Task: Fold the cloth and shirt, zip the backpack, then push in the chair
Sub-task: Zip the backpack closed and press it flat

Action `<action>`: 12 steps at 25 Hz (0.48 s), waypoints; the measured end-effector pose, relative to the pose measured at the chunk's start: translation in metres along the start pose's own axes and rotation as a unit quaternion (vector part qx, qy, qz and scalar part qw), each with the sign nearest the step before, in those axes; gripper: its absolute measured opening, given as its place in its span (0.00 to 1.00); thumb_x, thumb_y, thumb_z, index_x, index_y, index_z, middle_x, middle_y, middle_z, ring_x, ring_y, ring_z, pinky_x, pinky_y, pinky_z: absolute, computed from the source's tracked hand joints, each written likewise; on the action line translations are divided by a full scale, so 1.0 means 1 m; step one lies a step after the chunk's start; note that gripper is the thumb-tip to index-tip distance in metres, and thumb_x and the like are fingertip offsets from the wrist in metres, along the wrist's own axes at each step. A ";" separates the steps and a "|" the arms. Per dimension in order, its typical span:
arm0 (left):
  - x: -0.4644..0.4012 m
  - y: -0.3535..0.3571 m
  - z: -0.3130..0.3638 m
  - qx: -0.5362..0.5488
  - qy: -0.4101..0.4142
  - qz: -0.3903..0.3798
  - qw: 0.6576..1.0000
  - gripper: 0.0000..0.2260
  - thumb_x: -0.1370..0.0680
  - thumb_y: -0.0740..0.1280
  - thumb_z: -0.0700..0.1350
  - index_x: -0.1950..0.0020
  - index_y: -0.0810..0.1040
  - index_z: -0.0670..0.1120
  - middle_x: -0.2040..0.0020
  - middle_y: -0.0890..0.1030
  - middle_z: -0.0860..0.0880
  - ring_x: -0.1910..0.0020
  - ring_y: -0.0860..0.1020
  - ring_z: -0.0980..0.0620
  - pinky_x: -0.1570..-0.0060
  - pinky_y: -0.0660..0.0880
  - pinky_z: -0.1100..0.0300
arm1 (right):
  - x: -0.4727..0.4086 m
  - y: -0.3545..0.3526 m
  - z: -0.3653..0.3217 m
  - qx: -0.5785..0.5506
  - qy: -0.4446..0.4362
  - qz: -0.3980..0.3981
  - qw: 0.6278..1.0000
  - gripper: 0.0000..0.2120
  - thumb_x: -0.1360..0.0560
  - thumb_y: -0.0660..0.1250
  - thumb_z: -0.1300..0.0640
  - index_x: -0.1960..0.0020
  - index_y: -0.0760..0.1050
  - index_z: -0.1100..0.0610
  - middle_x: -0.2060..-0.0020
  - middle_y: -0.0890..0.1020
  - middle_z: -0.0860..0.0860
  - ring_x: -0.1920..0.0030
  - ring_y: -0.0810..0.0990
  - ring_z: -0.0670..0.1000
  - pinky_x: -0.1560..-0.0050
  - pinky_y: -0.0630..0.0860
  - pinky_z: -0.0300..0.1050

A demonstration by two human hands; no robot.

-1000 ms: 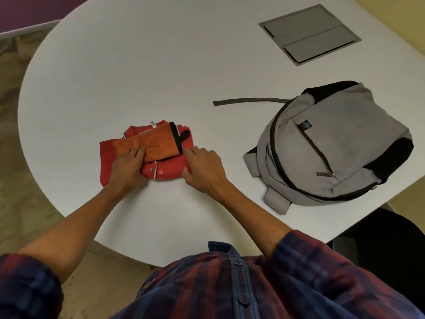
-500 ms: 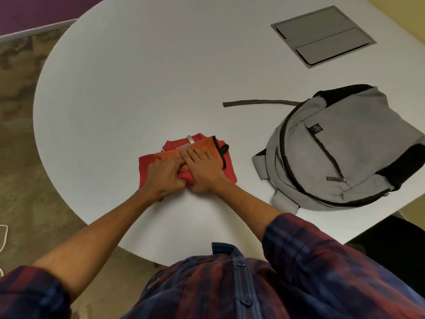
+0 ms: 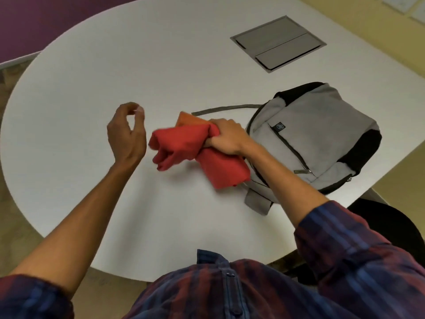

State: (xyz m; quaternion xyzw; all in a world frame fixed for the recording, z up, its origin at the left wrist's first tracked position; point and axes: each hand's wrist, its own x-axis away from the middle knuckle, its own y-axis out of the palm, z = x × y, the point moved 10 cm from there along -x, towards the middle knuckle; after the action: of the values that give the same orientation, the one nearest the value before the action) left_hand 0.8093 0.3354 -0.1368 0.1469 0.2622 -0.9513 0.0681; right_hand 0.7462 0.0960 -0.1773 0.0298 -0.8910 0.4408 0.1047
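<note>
Mid-frame: right hand gripping a bundled red shirt with an orange cloth, lifted off the white table, just left of the grey backpack at right. Left hand raised at centre left, fingers loosely curled, holding nothing. Black chair at lower right.

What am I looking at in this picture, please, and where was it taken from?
There is no machine here: a person wears a camera on the head, looking down at their own two hands over a white table. The right hand grips a red shirt bundled with an orange cloth, lifted beside a grey backpack. The left hand holds nothing, fingers loosely curled. A grey hatch is set into the table, and a dark chair shows at lower right.
</note>
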 end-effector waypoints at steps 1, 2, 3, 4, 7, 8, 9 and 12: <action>0.002 0.009 -0.007 0.020 -0.032 0.008 0.999 0.14 0.22 0.59 0.52 0.47 0.79 0.44 0.50 0.82 0.49 0.49 0.79 0.54 0.50 0.73 0.65 | 0.004 -0.019 0.012 -0.026 0.022 0.004 0.999 0.09 0.34 0.72 0.47 0.56 0.75 0.46 0.57 0.81 0.47 0.55 0.77 0.54 0.57 0.70 0.47; 0.008 0.024 -0.015 0.032 -0.061 -0.003 0.998 0.13 0.24 0.59 0.51 0.50 0.79 0.45 0.53 0.83 0.49 0.51 0.80 0.52 0.50 0.74 0.64 | 0.010 -0.037 0.024 -0.054 0.040 0.012 0.998 0.08 0.34 0.72 0.46 0.58 0.76 0.46 0.59 0.80 0.47 0.56 0.77 0.53 0.57 0.71 0.47; 0.017 0.045 -0.022 0.034 -0.085 -0.033 0.995 0.12 0.26 0.59 0.50 0.53 0.80 0.45 0.56 0.83 0.49 0.54 0.81 0.50 0.50 0.77 0.59 | 0.015 -0.052 0.038 -0.083 0.058 0.022 0.995 0.09 0.34 0.72 0.45 0.58 0.77 0.47 0.59 0.81 0.47 0.56 0.78 0.52 0.56 0.73 0.48; 0.028 0.071 -0.026 0.030 -0.100 -0.078 0.991 0.11 0.28 0.60 0.49 0.56 0.80 0.47 0.59 0.83 0.49 0.56 0.82 0.49 0.49 0.78 0.54 | 0.020 -0.068 0.055 -0.113 0.077 0.035 0.990 0.12 0.35 0.72 0.45 0.55 0.80 0.51 0.57 0.83 0.49 0.55 0.80 0.53 0.53 0.76 0.50; 0.073 0.154 -0.011 -0.010 -0.061 -0.249 0.967 0.10 0.29 0.61 0.47 0.57 0.82 0.49 0.58 0.84 0.50 0.56 0.83 0.51 0.49 0.79 0.50 | 0.038 -0.109 0.104 -0.184 0.128 0.084 0.971 0.20 0.37 0.72 0.46 0.51 0.82 0.58 0.54 0.85 0.53 0.52 0.82 0.53 0.44 0.77 0.53; 0.090 0.180 0.003 -0.034 -0.014 -0.303 0.952 0.11 0.29 0.62 0.48 0.53 0.82 0.49 0.53 0.85 0.50 0.52 0.82 0.51 0.47 0.78 0.50 | 0.045 -0.122 0.120 -0.202 0.145 0.101 0.963 0.20 0.38 0.73 0.46 0.51 0.82 0.57 0.54 0.85 0.52 0.52 0.82 0.52 0.44 0.77 0.53; 0.108 0.207 0.020 -0.060 0.043 -0.354 0.932 0.14 0.28 0.62 0.49 0.47 0.81 0.49 0.47 0.83 0.49 0.46 0.80 0.50 0.44 0.76 0.50 | 0.053 -0.133 0.137 -0.218 0.160 0.113 0.956 0.20 0.38 0.73 0.46 0.50 0.82 0.56 0.53 0.85 0.51 0.52 0.82 0.51 0.43 0.77 0.52; 0.158 0.279 0.062 -0.189 0.249 -0.477 0.821 0.27 0.28 0.66 0.48 0.28 0.68 0.49 0.28 0.69 0.45 0.28 0.64 0.44 0.33 0.65 0.45 | 0.078 -0.158 0.176 -0.243 0.187 0.135 0.942 0.19 0.33 0.73 0.49 0.46 0.82 0.58 0.50 0.85 0.52 0.49 0.82 0.52 0.41 0.77 0.53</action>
State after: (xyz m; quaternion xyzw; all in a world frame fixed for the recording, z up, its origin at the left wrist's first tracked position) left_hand 0.7023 0.0567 -0.2700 0.2191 0.4826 -0.7276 -0.4356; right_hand 0.6648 -0.1367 -0.1412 -0.1997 -0.9312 0.2182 0.2129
